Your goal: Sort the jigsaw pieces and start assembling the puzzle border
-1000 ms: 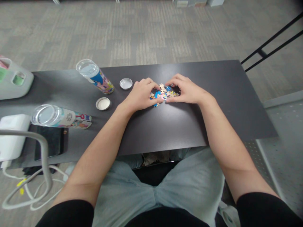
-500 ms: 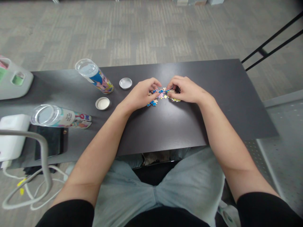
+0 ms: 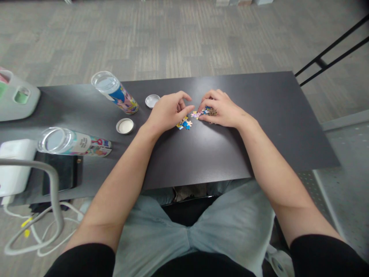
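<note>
Colourful jigsaw puzzle pieces lie on the dark table just under my left hand. That hand hovers over them with thumb and index finger apart and nothing visible between them. To its right, my right hand curls its fingers and thumb round a small clump of puzzle pieces, pink, blue and yellow. Part of this clump is hidden beneath the palm and fingers. A gap of bare table separates the fingertips of one hand from those of the other.
Two clear-topped tubes with cartoon prints, a far one and a near one, stand at left. Two round lids lie between them and my left hand. Further left are a white charger, a black phone-like slab and a grey basket.
My hands have drawn apart: the left one moved slightly left and its thumb and index opened. The bunched pieces between them shifted into my right hand's grasp, leaving a few at left.
</note>
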The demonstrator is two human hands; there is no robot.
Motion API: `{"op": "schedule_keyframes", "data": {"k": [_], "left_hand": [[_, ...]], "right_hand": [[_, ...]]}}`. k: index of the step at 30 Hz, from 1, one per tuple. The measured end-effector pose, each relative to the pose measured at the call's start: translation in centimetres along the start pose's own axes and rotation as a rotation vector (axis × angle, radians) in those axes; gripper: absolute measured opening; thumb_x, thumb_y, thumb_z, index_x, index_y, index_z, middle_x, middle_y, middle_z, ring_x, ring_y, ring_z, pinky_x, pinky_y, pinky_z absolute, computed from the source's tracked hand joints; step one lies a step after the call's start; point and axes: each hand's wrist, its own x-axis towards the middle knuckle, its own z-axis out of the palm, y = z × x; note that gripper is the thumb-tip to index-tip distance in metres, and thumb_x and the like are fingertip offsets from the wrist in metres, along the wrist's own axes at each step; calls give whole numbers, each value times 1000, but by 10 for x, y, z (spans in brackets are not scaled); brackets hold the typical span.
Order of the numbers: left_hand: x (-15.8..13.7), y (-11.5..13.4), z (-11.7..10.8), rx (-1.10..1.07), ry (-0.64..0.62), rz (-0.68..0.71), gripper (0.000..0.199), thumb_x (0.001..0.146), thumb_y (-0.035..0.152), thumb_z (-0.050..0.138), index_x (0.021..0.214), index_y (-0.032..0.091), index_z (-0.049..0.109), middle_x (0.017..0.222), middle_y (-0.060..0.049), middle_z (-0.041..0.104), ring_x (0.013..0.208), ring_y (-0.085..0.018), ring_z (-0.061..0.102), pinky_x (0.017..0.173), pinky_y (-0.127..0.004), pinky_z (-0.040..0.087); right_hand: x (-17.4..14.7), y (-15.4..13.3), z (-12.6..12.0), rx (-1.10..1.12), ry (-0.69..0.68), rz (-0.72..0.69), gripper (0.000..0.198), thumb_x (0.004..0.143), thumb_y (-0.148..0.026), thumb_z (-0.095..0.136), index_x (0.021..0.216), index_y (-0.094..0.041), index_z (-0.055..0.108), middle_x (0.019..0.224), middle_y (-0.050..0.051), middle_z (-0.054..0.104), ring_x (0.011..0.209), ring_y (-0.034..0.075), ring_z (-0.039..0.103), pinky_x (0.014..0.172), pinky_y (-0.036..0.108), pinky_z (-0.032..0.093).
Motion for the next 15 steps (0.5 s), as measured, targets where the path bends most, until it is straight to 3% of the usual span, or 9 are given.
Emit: {"op": "schedule_keyframes", "data": {"k": [5,9,15], "left_hand": [[-3,1,-1,174,-45,99,42,106,58,101,132,26,93,143,-13,84,124,-35,78,111,-52,54],[-6,8,5,217,-100,111,44,102,56,109,134,30,96,148,-13,83,140,-40,73,125,-60,45],[-8,18,13,222,-132,67,39,107,51,104,138,29,94,155,-12,84,146,-42,70,128,-62,40]], "right_hand": [[0,2,-3,35,-5,13,11,112,-41,96,116,-34,88,146,12,81,141,46,73,134,77,53],[1,2,-2,49,-8,25,12,111,-38,96,113,-33,86,143,13,82,140,47,74,133,77,54],[1,0,-2,67,-11,39,12,109,-37,95,111,-33,84,141,12,82,140,47,74,134,77,53]]}}
